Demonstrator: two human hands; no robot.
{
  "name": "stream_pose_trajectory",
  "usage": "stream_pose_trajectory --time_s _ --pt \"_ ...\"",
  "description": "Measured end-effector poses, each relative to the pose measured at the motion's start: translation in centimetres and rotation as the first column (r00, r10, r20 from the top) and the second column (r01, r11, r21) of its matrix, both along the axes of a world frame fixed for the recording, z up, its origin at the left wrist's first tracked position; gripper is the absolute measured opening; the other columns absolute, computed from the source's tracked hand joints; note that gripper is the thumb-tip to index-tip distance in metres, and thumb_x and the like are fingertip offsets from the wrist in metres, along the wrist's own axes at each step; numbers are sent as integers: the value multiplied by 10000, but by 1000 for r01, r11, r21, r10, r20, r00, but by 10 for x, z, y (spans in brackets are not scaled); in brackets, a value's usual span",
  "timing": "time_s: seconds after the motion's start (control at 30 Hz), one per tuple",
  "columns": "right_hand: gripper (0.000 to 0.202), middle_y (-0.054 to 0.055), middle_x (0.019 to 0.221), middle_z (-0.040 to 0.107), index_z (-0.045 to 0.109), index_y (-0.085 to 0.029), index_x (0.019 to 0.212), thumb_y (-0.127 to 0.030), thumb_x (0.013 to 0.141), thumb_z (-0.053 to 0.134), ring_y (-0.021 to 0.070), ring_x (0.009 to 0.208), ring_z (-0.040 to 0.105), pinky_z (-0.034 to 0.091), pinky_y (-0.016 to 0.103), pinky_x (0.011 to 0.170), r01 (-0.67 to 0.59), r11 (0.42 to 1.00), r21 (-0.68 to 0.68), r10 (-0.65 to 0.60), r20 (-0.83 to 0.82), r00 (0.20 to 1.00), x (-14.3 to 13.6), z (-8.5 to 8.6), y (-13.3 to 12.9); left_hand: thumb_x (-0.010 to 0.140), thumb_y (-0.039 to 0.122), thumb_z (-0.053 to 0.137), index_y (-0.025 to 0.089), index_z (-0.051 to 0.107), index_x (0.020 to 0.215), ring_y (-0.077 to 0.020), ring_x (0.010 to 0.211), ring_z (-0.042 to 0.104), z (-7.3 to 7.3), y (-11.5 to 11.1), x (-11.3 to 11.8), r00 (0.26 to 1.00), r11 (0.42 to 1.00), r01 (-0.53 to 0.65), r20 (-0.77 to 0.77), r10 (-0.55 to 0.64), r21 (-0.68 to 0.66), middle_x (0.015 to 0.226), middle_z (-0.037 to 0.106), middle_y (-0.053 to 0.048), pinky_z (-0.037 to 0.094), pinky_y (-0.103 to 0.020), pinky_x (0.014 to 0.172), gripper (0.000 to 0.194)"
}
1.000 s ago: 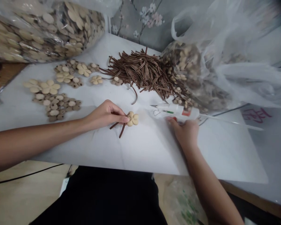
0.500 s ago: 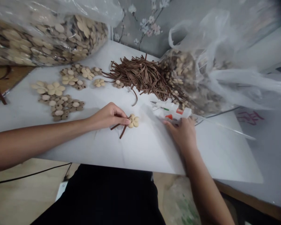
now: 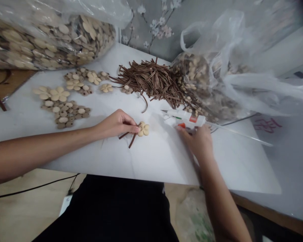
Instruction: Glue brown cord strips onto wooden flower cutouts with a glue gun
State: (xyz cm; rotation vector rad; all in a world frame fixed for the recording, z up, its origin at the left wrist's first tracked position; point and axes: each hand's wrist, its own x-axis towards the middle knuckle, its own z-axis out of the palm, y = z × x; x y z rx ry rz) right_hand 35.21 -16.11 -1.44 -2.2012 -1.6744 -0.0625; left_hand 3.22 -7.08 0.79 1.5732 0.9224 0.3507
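My left hand (image 3: 121,124) pinches a cream flower-shaped piece (image 3: 143,129) between thumb and fingers, low over the white table. Two ends of a brown cord (image 3: 132,140) stick out beneath the same pinch; how cord and flower join is hidden by my fingertips. To the right, my right hand (image 3: 201,141) is closed around the handle of a white glue gun (image 3: 198,120) with orange parts. Its metal nozzle points left, and a long clear glue stick (image 3: 239,133) runs out of its back. A gap separates nozzle and flower.
A heap of brown cords (image 3: 151,80) lies at the back. Loose flowers (image 3: 59,94) and brown-grey bead clusters (image 3: 68,116) are at left. Filled plastic bags stand at back left (image 3: 53,43) and back right (image 3: 204,74). The table's front edge (image 3: 116,176) is near my lap.
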Motion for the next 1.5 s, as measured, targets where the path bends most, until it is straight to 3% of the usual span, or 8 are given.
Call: stream_pose_trajectory --time_s 0.13,0.2,0.27,0.4,0.63,0.93,1.1,1.5 --pt "697 186 1146 651 618 -132 1189 -667 744 651 353 1078 545 412 513 956 104 991 84 -111 81 990 -9 20 -45 756 277 739 113 786 772 -95 536 552 -2 2 0 999 1000 29 15 -29 10 620 710 -33 372 -190 497 171" --pt "532 123 979 700 692 -185 1019 -647 759 651 301 893 592 466 471 849 152 988 5 -151 -58 987 -21 32 -65 758 278 742 126 791 779 -99 544 569 -2 4 0 997 997 68 36 -69 25 630 717 -30 387 -190 504 161" --pt "440 75 848 711 712 -208 955 -610 792 640 234 736 600 498 390 722 9 986 -169 -66 -338 939 -39 42 -70 759 288 745 138 795 788 -111 571 596 -2 5 1 990 992 125 60 -127 35 660 729 -34 410 -196 525 160" --pt "451 63 1005 740 678 -217 1178 -518 846 628 198 846 667 528 324 739 -327 929 -174 111 -712 693 -76 54 -31 772 313 740 152 795 805 -155 692 667 5 3 4 958 962 268 89 -273 57 767 761 -55 474 -221 629 173" --pt "318 19 834 768 778 -228 994 -467 798 701 176 789 700 556 307 746 -693 696 -188 114 -924 365 -103 43 29 788 353 713 154 791 829 -146 672 633 0 2 0 946 944 324 -17 -324 67 762 751 -47 439 -214 606 218" --pt "285 15 759 730 707 -176 826 -448 753 751 124 696 674 569 260 667 -544 833 -100 -28 -990 141 -105 16 28 805 381 681 130 735 720 -85 516 443 -2 13 -2 955 956 293 -50 -292 15 595 618 -3 318 -207 495 270" --pt "315 31 850 742 684 -188 871 -471 752 752 160 796 702 612 332 764 -350 932 -90 -52 -992 117 -112 11 25 791 413 688 140 719 657 -91 485 470 5 12 -2 946 949 308 -78 -313 -72 551 622 -9 327 -203 468 306" --pt "497 35 1030 754 626 -258 1192 -401 740 776 226 933 729 621 394 824 -320 947 -39 -18 -998 66 -122 8 22 847 444 611 151 700 695 -81 386 414 -1 5 1 917 936 321 -199 -345 -143 429 489 27 285 -200 413 342"
